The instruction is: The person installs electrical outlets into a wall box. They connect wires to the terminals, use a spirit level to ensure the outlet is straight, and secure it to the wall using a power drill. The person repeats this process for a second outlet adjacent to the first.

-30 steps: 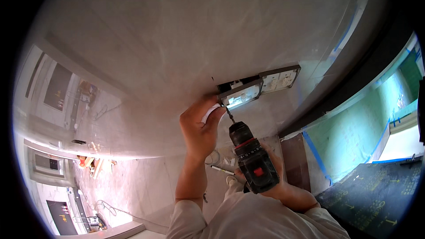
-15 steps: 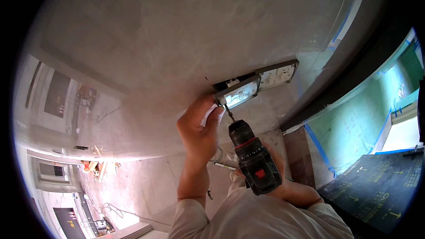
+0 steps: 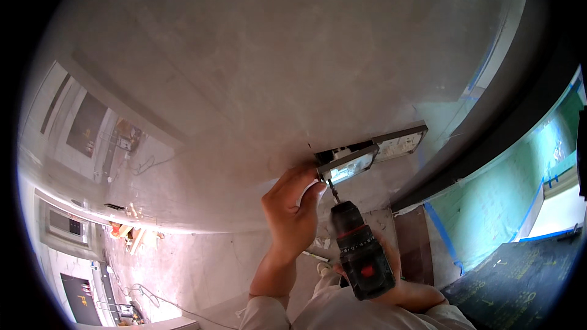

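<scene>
A black cordless drill (image 3: 362, 250) with a red mark is gripped by my right hand (image 3: 391, 264), which wraps its handle and is partly hidden behind the body. The thin driver bit (image 3: 334, 192) points up at the near left corner of a grey-framed electrical wall plate (image 3: 347, 165). Whether its tip sits on a screw cannot be made out. My left hand (image 3: 287, 214) pinches that same corner between thumb and fingers. The plate tilts out from the wall, with a dark opening (image 3: 342, 150) behind it. A second grey-framed plate (image 3: 400, 145) adjoins it on the right.
The glossy grey wall (image 3: 244, 85) spreads over the upper view. A dark door frame edge (image 3: 465, 165) curves down the right, beside a taped green sheet (image 3: 489, 208) and a black printed board (image 3: 520, 281). Wood scraps (image 3: 137, 236) and a cable (image 3: 153, 296) lie on the floor at left.
The whole view has shifted, so the plates, hands and drill appear lower and slightly to the right. My grip on plate and drill looks the same.
</scene>
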